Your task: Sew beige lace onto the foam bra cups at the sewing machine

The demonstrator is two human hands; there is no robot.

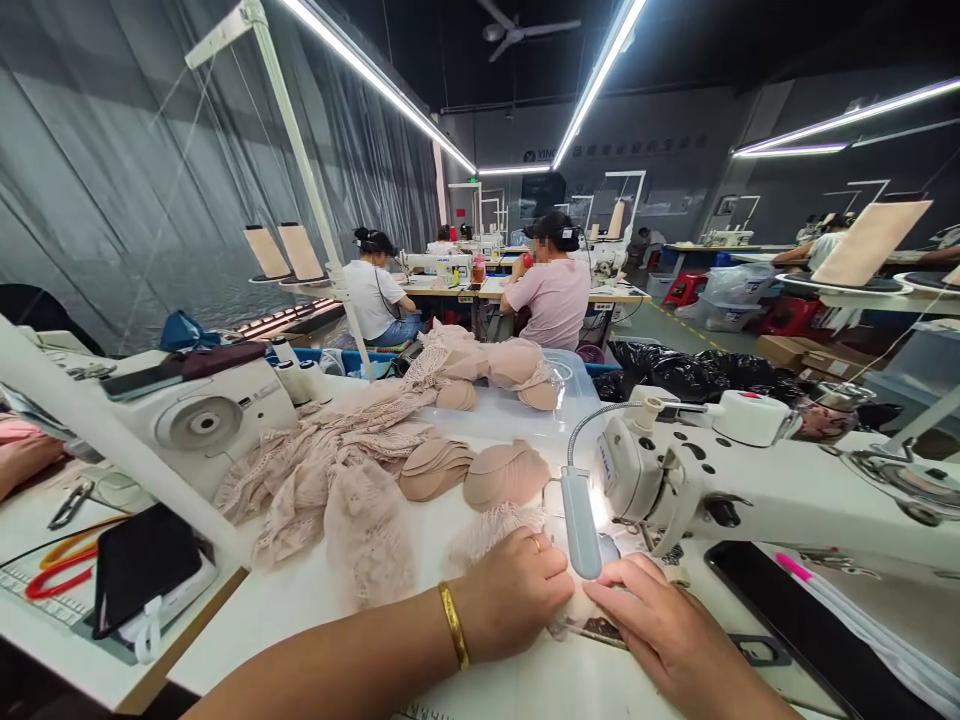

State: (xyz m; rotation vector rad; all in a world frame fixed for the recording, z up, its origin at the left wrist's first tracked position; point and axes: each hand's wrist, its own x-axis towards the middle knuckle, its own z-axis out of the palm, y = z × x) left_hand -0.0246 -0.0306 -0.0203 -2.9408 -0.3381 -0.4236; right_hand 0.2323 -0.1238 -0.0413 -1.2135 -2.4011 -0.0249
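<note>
My left hand point(517, 592), with a ring and a gold bracelet at the wrist, is closed on beige lace fabric point(491, 535) at the sewing machine point(637, 475). Its fingers curl down over the cloth and hide most of it. Close by on the right, my right hand point(664, 620) has its fingertips together at the edge of a small beige piece point(581, 605) under the machine head. A grey lamp point(581, 525) on a bendy neck hangs between the hands, hiding the needle area. Behind them lie two fanned stacks of beige cup pads point(506, 475).
A heap of beige lace point(337, 480) spreads left of the pads. Behind it stands a clear plastic bin point(574, 395) topped with lace and pads. A black phone point(795, 610) lies at right, another phone point(146, 560) at left. Two co-workers point(551, 295) sit at machines ahead.
</note>
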